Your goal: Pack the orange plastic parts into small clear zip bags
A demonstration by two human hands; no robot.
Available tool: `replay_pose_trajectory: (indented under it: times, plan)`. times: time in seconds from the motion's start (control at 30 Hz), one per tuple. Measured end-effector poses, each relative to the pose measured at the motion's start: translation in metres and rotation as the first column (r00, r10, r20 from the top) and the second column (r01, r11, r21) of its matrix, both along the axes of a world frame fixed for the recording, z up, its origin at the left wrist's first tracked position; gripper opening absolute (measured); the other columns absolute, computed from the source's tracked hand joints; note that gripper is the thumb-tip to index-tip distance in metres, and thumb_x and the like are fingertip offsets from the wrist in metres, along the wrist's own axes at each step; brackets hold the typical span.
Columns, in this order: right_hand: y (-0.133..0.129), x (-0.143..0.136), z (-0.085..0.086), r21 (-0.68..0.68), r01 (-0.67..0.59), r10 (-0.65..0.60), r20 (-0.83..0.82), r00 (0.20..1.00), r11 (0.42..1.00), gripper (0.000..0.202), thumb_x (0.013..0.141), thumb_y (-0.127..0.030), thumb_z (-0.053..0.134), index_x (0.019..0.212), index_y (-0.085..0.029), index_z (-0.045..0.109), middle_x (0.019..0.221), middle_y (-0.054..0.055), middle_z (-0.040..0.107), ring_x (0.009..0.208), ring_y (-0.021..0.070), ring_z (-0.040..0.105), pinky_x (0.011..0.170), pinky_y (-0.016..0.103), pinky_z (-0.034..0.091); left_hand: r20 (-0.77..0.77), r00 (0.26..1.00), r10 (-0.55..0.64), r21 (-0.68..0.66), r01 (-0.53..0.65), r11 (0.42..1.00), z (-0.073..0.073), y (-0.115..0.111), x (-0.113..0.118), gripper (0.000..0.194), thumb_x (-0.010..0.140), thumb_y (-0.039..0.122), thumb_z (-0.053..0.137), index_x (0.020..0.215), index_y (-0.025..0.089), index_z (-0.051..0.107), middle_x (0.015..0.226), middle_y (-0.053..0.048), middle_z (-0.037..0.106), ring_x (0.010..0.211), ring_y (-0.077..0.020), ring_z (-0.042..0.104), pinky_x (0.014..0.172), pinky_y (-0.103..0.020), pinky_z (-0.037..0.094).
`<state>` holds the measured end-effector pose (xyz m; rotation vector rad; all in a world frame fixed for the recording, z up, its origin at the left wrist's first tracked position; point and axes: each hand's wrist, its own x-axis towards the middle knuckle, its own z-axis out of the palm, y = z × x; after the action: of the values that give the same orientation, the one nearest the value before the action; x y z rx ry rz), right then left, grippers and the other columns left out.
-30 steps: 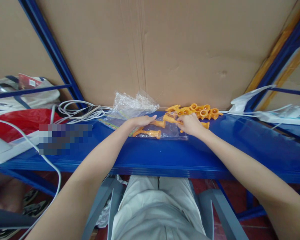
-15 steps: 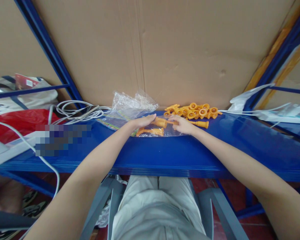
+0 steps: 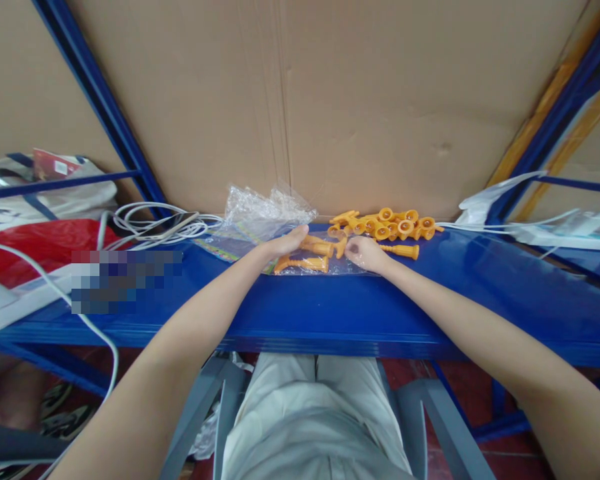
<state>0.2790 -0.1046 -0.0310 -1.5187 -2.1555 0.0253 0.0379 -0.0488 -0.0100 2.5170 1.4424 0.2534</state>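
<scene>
A clear plastic bag (image 3: pixel 347 265) lies flat near the middle of the blue table, with orange plastic pieces (image 3: pixel 307 265) in it. At its left side my left hand (image 3: pixel 291 241) is closed on the bag; its fingertips are hidden. My right hand (image 3: pixel 366 253), fingers curled in, grips another orange plastic piece (image 3: pixel 340 247) whose crosswise end points left toward the bag. Just right of that hand, a single orange piece (image 3: pixel 405 251) with a flared end rests on the table. Behind it is a pile of similar flared pieces (image 3: pixel 405 228).
Crumpled clear bags (image 3: pixel 265 203) lie against the cardboard wall (image 3: pixel 300 100). Coiled white cables (image 3: pixel 153 220) and a red bag (image 3: pixel 45 247) are at the left. A power strip (image 3: pixel 570 230) sits at the right. The blue table edge (image 3: pixel 320 343) runs above my lap.
My right hand has shifted slightly down and its fingers have curled in. The orange piece it holds now shows its crosswise end at the bag. My left hand has barely moved.
</scene>
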Motion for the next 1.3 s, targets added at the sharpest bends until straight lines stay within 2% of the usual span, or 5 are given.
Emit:
replay_pose_trajectory:
  times: [0.33, 0.67, 0.87, 1.1, 1.3]
  plan:
    - [0.001, -0.003, 0.0, 0.045, -0.187, 0.186, 0.018, 0.982, 0.981, 0.033, 0.079, -0.009, 0.058, 0.105, -0.019, 0.076, 0.106, 0.009, 0.074, 0.099, 0.0232, 0.068, 0.09, 0.036, 0.053, -0.072, 0.997, -0.001, -0.022, -0.001, 1.0, 0.002, -0.001, 0.006, 0.071, 0.099, 0.054, 0.009, 0.161, 0.021, 0.016, 0.169, -0.006, 0.003, 0.156, -0.0255, -0.003, 0.124, -0.051, 0.008]
    - [-0.023, 0.028, 0.044, 0.027, 0.305, -0.3, 0.284, 0.911, 0.952, 0.027, 0.085, -0.012, 0.048, 0.094, -0.014, 0.074, 0.1, 0.015, 0.075, 0.098, 0.028, 0.07, 0.081, 0.034, 0.052, -0.125, 0.992, -0.008, -0.034, 0.004, 0.999, -0.001, -0.002, 0.008, 0.072, 0.098, 0.056, 0.008, 0.162, 0.024, 0.008, 0.169, -0.004, -0.004, 0.155, -0.027, -0.008, 0.123, -0.054, 0.004]
    - [-0.018, 0.053, 0.036, -0.096, 0.293, -0.229, 0.418, 0.879, 0.951, 0.034, 0.079, -0.016, 0.059, 0.11, -0.017, 0.073, 0.11, 0.014, 0.075, 0.101, 0.0293, 0.07, 0.081, 0.036, 0.054, -0.107, 0.994, 0.009, -0.007, -0.009, 1.0, -0.003, 0.004, 0.003, 0.071, 0.098, 0.057, 0.008, 0.162, 0.025, 0.01, 0.169, -0.004, -0.003, 0.155, -0.0301, -0.007, 0.122, -0.058, 0.006]
    - [-0.02, 0.05, 0.044, -0.019, 0.271, -0.247, 0.349, 0.904, 0.962, 0.053, 0.076, -0.017, 0.061, 0.129, -0.015, 0.064, 0.107, 0.015, 0.074, 0.099, 0.0308, 0.07, 0.083, 0.037, 0.053, -0.107, 0.994, 0.03, 0.03, -0.027, 0.999, -0.002, 0.005, 0.0, 0.071, 0.099, 0.054, 0.006, 0.162, 0.022, 0.013, 0.169, -0.004, 0.001, 0.155, -0.0285, -0.005, 0.124, -0.053, 0.007]
    - [-0.029, 0.049, 0.058, 0.174, 0.14, -0.143, 0.006, 0.99, 0.975, 0.066, 0.074, -0.018, 0.06, 0.14, -0.017, 0.056, 0.113, 0.011, 0.072, 0.099, 0.0277, 0.069, 0.087, 0.037, 0.053, -0.108, 0.994, 0.032, 0.037, -0.028, 0.999, -0.004, 0.006, 0.001, 0.07, 0.1, 0.051, 0.008, 0.162, 0.019, 0.015, 0.169, -0.005, 0.002, 0.156, -0.0275, -0.004, 0.124, -0.05, 0.007]
